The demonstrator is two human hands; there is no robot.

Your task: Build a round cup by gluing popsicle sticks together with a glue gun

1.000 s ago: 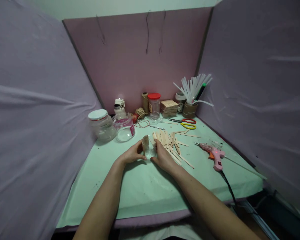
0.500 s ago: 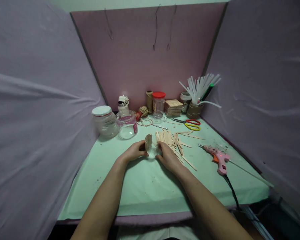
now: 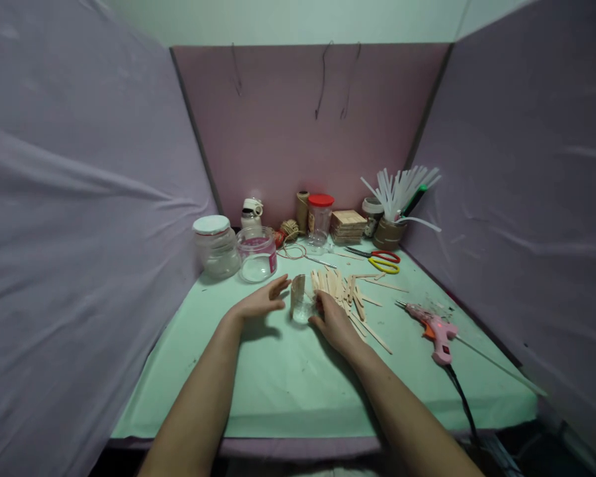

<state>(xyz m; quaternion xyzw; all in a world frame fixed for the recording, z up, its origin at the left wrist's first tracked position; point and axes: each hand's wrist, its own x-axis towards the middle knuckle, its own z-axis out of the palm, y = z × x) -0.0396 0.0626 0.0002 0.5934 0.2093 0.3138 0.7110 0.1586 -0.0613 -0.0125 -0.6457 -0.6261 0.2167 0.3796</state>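
A small clear glass jar (image 3: 302, 311) stands upright on the green tabletop, with brown wooden craft sticks (image 3: 298, 289) against its left side. My right hand (image 3: 336, 322) grips the jar from the right, its thumb toward the front; the far fingertips are partly hidden. To the left, my left hand (image 3: 259, 301) is off the jar, fingers apart and holding nothing. Loose pale craft sticks (image 3: 334, 283) lie heaped just beyond and to the right of my right hand.
A pink glue gun (image 3: 440, 334) lies at the right, its cord running off the front edge. Scissors (image 3: 383, 260) rest behind the sticks. An open plastic tub (image 3: 257, 258), a white-lidded jar (image 3: 216, 248), and a pot of glue sticks (image 3: 390, 233) stand farther back.
My left hand has let go of the jar and moved left, its fingers opening. My right hand stays at the jar. The camera view has tilted up slightly.
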